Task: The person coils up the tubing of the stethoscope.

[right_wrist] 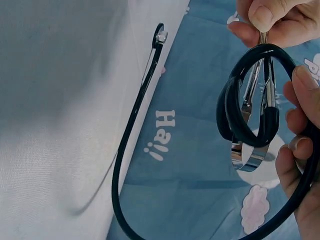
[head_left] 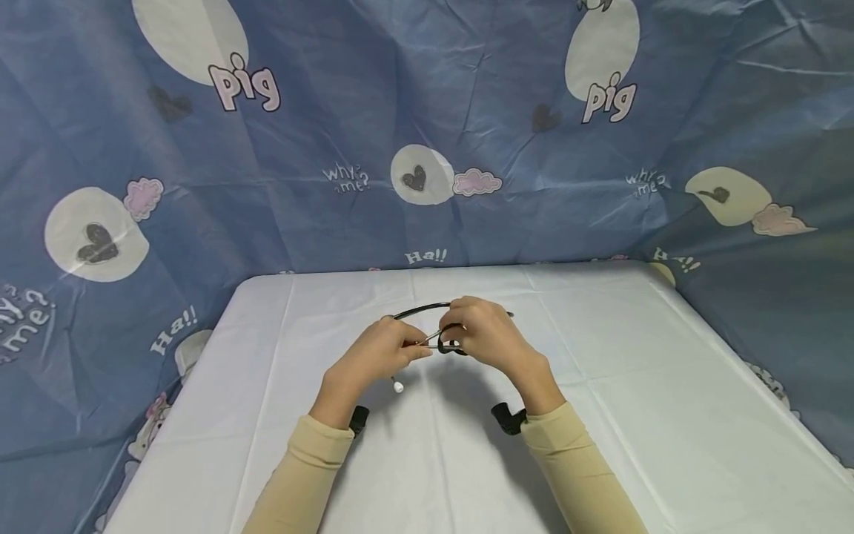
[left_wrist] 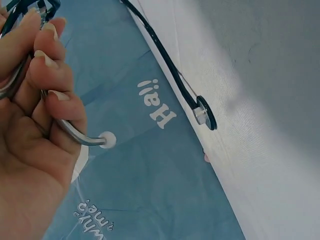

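Observation:
A stethoscope with black tubing [right_wrist: 115,187] is held in the air by both hands. My left hand [head_left: 383,347] grips its metal ear tubes; a white ear tip [left_wrist: 107,140] sticks out below the fingers. My right hand [head_left: 488,334] holds the black tubing, which loops around the metal tubes near a shiny spring band [right_wrist: 250,162]. In the left wrist view, the round chest piece [left_wrist: 204,114] hangs at the tubing's end, away from both hands. The other ear tip is hard to make out.
Beneath the hands is a table with a white cover [head_left: 634,430]. A blue printed cloth [head_left: 373,96] rises behind it and hangs along the sides. Black camera mounts [head_left: 508,419] sit at both wrists.

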Tool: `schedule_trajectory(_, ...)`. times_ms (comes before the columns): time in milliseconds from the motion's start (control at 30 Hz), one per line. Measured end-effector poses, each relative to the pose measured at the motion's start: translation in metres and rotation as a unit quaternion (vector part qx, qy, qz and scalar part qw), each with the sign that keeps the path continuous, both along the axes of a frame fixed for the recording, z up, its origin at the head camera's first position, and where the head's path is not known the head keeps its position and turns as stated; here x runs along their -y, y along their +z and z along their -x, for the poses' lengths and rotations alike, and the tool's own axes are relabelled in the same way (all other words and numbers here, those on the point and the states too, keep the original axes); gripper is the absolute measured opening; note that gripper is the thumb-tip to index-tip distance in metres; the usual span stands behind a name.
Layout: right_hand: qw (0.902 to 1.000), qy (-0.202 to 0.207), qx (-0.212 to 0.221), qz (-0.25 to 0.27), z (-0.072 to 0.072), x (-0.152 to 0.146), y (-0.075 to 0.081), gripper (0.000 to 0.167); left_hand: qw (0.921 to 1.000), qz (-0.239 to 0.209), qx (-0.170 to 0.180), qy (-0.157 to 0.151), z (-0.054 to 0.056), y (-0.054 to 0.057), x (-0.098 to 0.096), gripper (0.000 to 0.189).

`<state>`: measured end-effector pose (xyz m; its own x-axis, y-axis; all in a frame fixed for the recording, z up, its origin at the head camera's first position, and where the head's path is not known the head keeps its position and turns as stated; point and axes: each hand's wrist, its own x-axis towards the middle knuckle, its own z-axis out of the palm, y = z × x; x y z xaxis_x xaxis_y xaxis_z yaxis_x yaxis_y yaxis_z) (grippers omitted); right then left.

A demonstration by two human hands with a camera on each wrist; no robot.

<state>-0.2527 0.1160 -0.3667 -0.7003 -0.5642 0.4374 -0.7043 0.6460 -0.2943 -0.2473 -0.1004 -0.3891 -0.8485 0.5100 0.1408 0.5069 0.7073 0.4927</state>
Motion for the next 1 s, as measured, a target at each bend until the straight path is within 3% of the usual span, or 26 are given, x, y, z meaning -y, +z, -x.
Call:
schedule_trajectory(233, 0.9981, 0.016, 0.039, 0.046, 0.005, -0.009, 0.0, 0.009, 0.9986, -0.013, 0.013, -0.05, -0.001, -0.002, -0.001, 0.041)
schedule_trajectory(433, 0.9934, 0.039, 0.068, 0.083, 0.012, -0.019, -0.002, 0.008, 0.9975, -0.015, 0.011, -0.068, -0.004, 0.002, -0.006, 0.044)
schedule_trajectory(600, 0.9889, 0.032, 0.097, 0.108, 0.019, -0.029, -0.005, 0.007, 0.9957, -0.023, 0.0, -0.089, -0.005, 0.004, -0.01, 0.024)
schedule_trajectory(833, 0.9751, 0.034, 0.164, 0.146, 0.024, -0.037, -0.009, 0.006, 0.9927, -0.047, -0.027, -0.108, -0.009, 0.01, -0.012, 0.008)
schedule_trajectory(1000, 0.9563, 0.034, 0.228, 0.18, 0.027, -0.042, -0.012, 0.01, 0.9906, -0.071, -0.033, -0.112, -0.01, 0.012, -0.012, 0.009)
